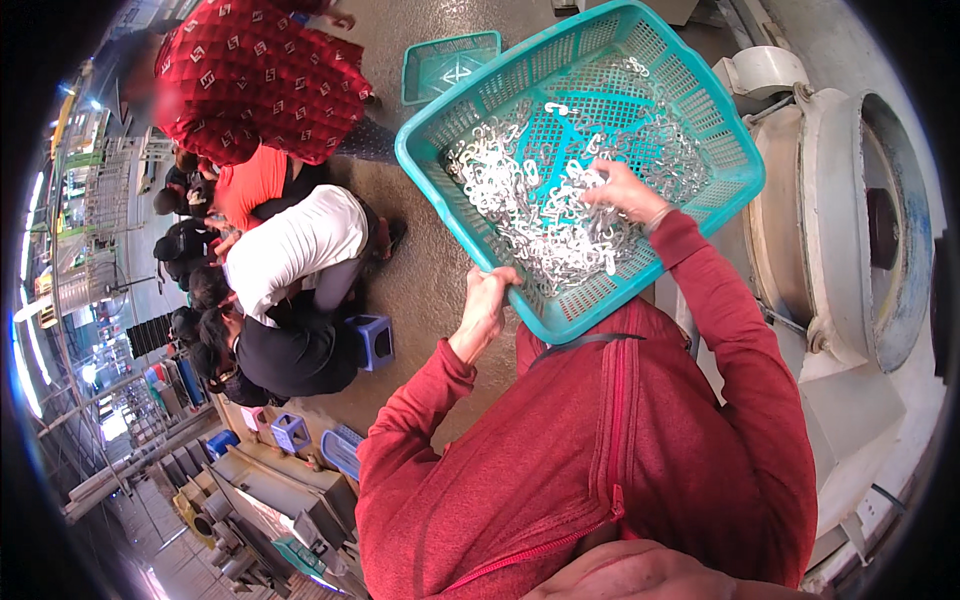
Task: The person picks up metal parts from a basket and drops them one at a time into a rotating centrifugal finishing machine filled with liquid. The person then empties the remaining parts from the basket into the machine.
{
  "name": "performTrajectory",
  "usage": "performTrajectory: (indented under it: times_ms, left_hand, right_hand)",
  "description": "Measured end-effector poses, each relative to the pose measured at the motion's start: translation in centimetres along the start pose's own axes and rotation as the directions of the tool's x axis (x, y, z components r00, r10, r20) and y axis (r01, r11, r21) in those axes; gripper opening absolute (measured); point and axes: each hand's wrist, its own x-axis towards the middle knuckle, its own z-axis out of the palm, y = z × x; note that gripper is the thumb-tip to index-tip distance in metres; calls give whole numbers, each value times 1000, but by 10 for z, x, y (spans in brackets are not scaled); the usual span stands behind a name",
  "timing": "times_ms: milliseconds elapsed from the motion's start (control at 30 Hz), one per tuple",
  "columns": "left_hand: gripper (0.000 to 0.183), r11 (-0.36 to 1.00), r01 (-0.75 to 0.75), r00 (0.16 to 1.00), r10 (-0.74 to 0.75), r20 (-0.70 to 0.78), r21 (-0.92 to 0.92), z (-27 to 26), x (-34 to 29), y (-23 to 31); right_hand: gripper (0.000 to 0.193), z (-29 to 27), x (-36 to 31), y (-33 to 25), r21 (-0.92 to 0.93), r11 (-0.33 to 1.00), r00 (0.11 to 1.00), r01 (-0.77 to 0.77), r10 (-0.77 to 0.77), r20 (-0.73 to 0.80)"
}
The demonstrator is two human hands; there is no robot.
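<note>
A large teal plastic basket (pixel 417 150) with slotted walls is tilted in front of me. Many small, shiny silver S-shaped metal hooks (pixel 490 165) lie in it, heaped thickest toward its left and near sides. My left hand (pixel 485 308) is closed round the basket's near-left rim, the thumb over the edge. Inside the basket, my right hand (pixel 625 192) has its fingers bent together around some of the hooks. Exactly how many it holds is hidden by the pile.
A smaller green basket (pixel 452 68) rests on the wet floor (pixel 420 250) beyond. To the right stands a big round grey machine (pixel 840 225). Several people sit or bend over at the left, near a person in a patterned red shirt (pixel 260 80). Low plastic stools (pixel 374 342) stand behind them.
</note>
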Motion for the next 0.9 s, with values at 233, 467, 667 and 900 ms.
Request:
performTrajectory:
  times_ms: [233, 467, 667, 900]
  left_hand:
    - [9, 999, -8, 1000, 9, -7, 35, -4, -1, 3]
    - [10, 995, -3, 995, 12, 95, -98, 5, 12, 20]
    - [12, 977, 84, 986, -54, 156, -196, 7, 16, 29]
    - [36, 962, 35, 978, 23, 208, -271, 22, 6, 24]
  right_hand:
    - [68, -20, -47, -70, 403, 915, 997, -22, -11, 80]
    - [42, -52, -76, -146, 434, 899, 986, 49, -113, 122]
    - [57, -141, -150, -213, 352, 868, 932, 351, -361, -40]
    - [67, -269, -296, -228, -12, 918, 764, 395, -336, -551]
